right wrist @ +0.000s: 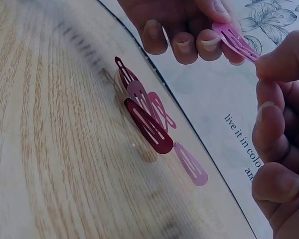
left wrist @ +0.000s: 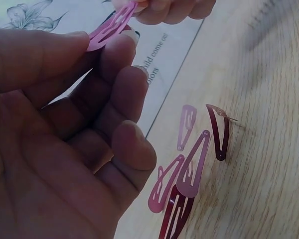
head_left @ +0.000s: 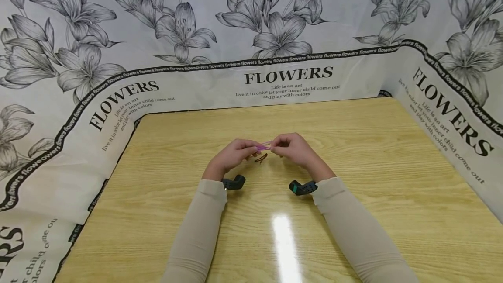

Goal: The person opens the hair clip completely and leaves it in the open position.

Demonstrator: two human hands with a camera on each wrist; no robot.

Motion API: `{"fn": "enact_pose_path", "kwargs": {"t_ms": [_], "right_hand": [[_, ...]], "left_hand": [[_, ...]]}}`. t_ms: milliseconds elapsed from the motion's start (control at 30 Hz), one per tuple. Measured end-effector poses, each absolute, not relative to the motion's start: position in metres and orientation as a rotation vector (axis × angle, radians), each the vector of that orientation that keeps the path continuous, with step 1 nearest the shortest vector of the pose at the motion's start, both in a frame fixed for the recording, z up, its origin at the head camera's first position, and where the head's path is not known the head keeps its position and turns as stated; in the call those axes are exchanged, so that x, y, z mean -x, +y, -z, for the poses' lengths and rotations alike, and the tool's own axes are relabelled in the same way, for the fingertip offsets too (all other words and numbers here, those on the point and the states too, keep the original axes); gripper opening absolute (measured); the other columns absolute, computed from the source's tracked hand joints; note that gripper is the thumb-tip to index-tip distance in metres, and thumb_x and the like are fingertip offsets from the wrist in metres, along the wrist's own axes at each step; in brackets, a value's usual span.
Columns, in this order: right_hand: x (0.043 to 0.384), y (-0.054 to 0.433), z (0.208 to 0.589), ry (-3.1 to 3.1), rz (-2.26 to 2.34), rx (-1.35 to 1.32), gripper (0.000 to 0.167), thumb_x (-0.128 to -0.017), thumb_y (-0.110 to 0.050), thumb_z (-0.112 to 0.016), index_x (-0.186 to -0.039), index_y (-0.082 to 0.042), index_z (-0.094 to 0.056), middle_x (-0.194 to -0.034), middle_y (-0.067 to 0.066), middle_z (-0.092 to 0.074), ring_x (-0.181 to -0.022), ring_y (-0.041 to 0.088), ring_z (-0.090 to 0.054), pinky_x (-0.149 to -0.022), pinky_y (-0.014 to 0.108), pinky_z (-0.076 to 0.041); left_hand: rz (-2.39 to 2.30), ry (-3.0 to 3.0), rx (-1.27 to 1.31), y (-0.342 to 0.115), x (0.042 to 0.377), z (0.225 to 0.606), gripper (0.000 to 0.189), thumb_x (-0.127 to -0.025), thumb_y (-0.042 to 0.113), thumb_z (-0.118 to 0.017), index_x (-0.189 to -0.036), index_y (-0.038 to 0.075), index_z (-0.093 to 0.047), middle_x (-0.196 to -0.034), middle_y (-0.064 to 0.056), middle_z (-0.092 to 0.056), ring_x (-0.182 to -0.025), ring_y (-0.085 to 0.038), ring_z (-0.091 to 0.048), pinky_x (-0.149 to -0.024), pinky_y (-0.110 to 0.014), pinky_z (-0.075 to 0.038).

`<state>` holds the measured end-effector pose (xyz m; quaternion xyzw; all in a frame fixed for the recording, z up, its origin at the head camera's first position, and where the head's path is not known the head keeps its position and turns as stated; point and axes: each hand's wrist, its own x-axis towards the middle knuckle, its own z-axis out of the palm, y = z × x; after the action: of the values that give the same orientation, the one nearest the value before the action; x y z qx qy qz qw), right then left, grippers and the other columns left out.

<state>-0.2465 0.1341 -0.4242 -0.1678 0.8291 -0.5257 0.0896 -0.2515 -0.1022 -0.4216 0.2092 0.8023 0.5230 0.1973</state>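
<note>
A pink snap hair clip (left wrist: 111, 29) is stretched between both hands, above the table. My left hand (head_left: 234, 157) pinches its wide end between thumb and index finger, the other fingers loosely bent below. Its narrow end sits between the thumb and finger of my right hand (head_left: 295, 150), as the right wrist view shows. On the tabletop beneath lie several loose snap clips: a dark red clip (right wrist: 148, 127), a light pink clip (right wrist: 192, 165) and others overlapping in a small pile. From the head view, these clips (head_left: 261, 158) are small and partly hidden by the left fingers.
The wooden table (head_left: 251, 230) spreads around the hands, with a bright light reflection near its front. A white flower-printed curtain (head_left: 196, 86) borders its back and sides. Each wrist wears a dark camera mount (head_left: 302, 188).
</note>
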Motion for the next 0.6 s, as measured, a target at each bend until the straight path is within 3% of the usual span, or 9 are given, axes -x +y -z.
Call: {"fn": "enact_pose_path", "kwargs": {"t_ms": [300, 433, 600], "right_hand": [[0.2455, 0.1328, 0.4242, 2.447, 1.555, 0.545, 0.018, -0.093, -0.019, -0.063, -0.094, -0.002, -0.069, -0.114, 0.011, -0.066, -0.081, 0.022, -0.058, -0.070, 0.039, -0.049], [0.2450, 0.1322, 0.4237, 2.447, 1.564, 0.523, 0.013, -0.093, -0.018, -0.064, -0.090, -0.006, -0.069, -0.116, 0.012, -0.066, -0.083, 0.021, -0.059, -0.070, 0.039, -0.050], [0.2443, 0.1321, 0.4230, 2.443, 1.577, 0.522, 0.017, -0.093, -0.017, -0.063, -0.094, -0.001, -0.069, -0.111, 0.012, -0.066, -0.077, 0.020, -0.057, -0.071, 0.044, -0.051]], "left_hand": [[-1.458, 2.248, -0.596, -0.1049, 0.2500, 0.4208, 0.030, -0.103, 0.022, -0.046, -0.120, 0.007, -0.066, -0.101, -0.014, -0.063, -0.087, -0.030, -0.052, -0.085, -0.049, -0.045], [-1.456, 2.245, -0.609, -0.1044, 0.2498, 0.4199, 0.031, -0.104, 0.022, -0.046, -0.121, 0.006, -0.065, -0.106, -0.019, -0.063, -0.092, -0.036, -0.052, -0.087, -0.051, -0.045], [-1.468, 2.242, -0.592, -0.1032, 0.2488, 0.4184, 0.031, -0.103, 0.023, -0.046, -0.121, 0.006, -0.065, -0.109, -0.023, -0.062, -0.095, -0.041, -0.051, -0.088, -0.054, -0.044]]}}
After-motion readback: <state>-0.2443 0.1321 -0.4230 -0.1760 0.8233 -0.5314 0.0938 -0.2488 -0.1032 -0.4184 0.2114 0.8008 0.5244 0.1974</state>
